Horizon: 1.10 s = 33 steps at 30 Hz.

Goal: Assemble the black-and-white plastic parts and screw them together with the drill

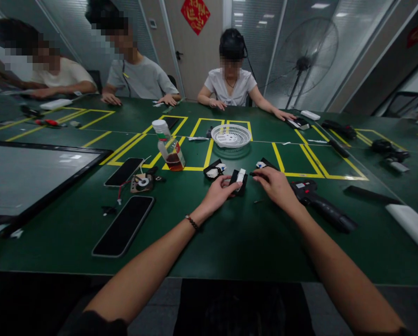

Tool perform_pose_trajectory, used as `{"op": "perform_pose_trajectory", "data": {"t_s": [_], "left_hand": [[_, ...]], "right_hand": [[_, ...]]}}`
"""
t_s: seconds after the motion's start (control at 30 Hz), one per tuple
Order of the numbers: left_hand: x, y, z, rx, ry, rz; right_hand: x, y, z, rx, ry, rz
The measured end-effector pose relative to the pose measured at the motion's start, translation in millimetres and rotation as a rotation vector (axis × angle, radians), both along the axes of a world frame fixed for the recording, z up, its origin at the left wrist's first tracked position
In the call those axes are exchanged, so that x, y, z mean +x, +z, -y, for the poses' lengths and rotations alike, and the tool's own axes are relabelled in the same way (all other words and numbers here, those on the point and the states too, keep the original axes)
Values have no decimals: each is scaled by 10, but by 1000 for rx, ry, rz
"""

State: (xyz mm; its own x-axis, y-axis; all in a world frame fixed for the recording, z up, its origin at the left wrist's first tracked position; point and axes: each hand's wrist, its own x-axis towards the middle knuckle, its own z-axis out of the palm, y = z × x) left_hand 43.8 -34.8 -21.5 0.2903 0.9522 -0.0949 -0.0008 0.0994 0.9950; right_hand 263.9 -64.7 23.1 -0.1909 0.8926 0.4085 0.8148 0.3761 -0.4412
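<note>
My left hand [221,191] is closed round a small black box-like part [234,177] with a white strip [241,175] on its top. Just right of it, my right hand [273,182] pinches a small dark piece [253,174], too small to name, apart from the black part. Behind my left fingers lies a black part with white and blue bits [215,170]. A similar part [262,164] sits behind my right hand, which partly covers it. On the table below the hands is a tiny dark bit [258,201].
Right of my hands lies a black cordless power tool [322,205]. A white plastic basket [231,136] and a bottle of brown liquid [172,149] stand farther back. Two phones [124,226] and a wired part [142,182] lie left. Several people sit across the green table [209,247].
</note>
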Motion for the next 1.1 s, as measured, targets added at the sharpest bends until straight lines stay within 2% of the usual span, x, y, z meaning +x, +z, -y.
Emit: {"op": "perform_pose_trajectory", "data": {"t_s": [0.1,0.2,0.57,0.87,1.1], "left_hand": [[33,10,53,10,-17,-3],[56,19,90,-9,-38,20],[131,10,145,-12,-51,40],[94,34,157,6,-64,27],[72,83,161,-21,-70,23]], "right_hand": [[-70,-1,98,60,45,-170],[-140,-29,135,92,96,-219],[-131,-146,138,95,163,-122],[-152,-153,180,85,179,-50],[-179,-168,200,85,164,-140]]}}
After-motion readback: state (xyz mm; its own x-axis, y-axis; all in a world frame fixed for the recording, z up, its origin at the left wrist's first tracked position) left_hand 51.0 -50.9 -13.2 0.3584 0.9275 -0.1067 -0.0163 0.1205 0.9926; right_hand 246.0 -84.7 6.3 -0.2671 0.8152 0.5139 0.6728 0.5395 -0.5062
